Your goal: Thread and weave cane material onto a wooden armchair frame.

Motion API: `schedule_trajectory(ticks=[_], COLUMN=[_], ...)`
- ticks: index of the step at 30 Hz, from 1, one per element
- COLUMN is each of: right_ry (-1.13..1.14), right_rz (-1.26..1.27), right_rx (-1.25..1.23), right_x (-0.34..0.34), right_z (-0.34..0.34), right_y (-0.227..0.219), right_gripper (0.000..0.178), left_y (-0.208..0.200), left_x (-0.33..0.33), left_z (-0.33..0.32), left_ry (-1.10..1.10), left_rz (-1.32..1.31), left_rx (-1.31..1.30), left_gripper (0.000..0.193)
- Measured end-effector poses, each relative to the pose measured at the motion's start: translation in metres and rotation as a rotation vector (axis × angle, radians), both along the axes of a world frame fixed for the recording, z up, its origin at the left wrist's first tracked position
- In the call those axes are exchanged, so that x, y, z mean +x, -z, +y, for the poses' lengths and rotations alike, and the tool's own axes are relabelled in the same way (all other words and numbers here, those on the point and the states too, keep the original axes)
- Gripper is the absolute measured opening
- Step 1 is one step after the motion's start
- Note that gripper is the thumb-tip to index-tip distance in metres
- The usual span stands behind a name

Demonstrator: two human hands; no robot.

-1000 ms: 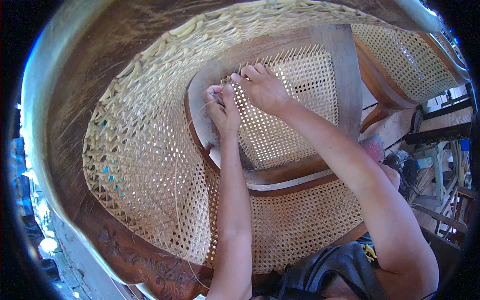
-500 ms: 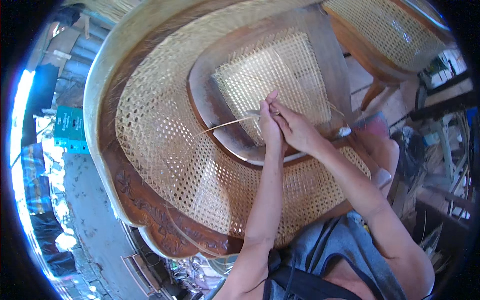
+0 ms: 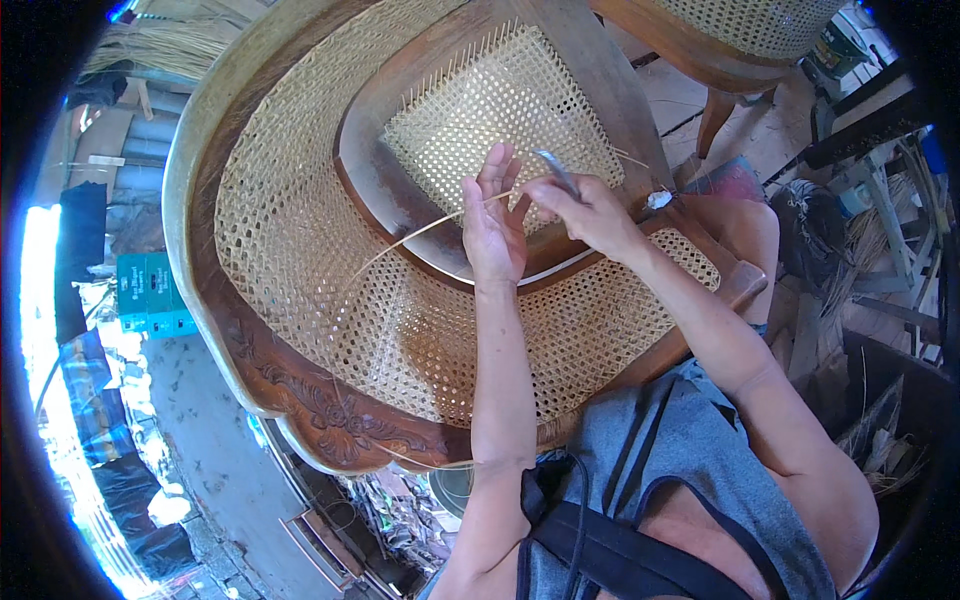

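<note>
Above a wooden chair with woven cane panels, my left hand (image 3: 492, 232) is raised with its palm up and fingers stretched out. A thin strand of cane (image 3: 412, 238) runs across that hand from the lower left towards the fingertips of my right hand (image 3: 592, 215). Closed round a slim, shiny metal tool (image 3: 556, 170), the right hand holds the tool's tip pointing up and to the left. Behind both hands lies the small cane seat panel (image 3: 480, 135), set in a wooden frame, with strand ends sticking up along its far edge. The curved cane back (image 3: 300, 250) surrounds that frame.
A carved wooden rim (image 3: 340, 415) edges the chair. Another cane chair (image 3: 735, 30) stands at the far right. A teal box (image 3: 150, 290) is at the left, and bundled strands (image 3: 160, 48) lie at the far left. A small white thing (image 3: 659, 200) rests on the frame.
My hands have come apart from being close together. The left hand has opened out, and the right has lifted the metal tool up. The whole view has shifted somewhat.
</note>
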State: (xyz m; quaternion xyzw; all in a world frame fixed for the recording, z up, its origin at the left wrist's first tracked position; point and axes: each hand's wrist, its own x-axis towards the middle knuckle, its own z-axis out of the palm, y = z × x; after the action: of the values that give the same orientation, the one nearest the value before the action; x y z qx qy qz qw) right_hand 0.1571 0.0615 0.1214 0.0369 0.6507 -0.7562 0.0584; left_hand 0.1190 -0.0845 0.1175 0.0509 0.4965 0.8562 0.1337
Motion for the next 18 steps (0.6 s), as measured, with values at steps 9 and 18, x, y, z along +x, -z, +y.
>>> schedule_trajectory(ticks=[9,18], right_ry=[0.188,0.277], right_rz=[0.228,0.225], right_rx=[-0.011,0.251], right_x=[-0.046,-0.115], right_z=[-0.027,-0.056], right_y=[0.009,0.040], right_gripper=[0.015,0.027], left_y=[0.013,0.029], left_x=[-0.020,-0.083], left_z=[-0.016,-0.034], left_ry=[-0.164,-0.376], left_rz=[0.070,0.211], left_rx=[-0.235,-0.345], left_gripper=[0.042,0.017])
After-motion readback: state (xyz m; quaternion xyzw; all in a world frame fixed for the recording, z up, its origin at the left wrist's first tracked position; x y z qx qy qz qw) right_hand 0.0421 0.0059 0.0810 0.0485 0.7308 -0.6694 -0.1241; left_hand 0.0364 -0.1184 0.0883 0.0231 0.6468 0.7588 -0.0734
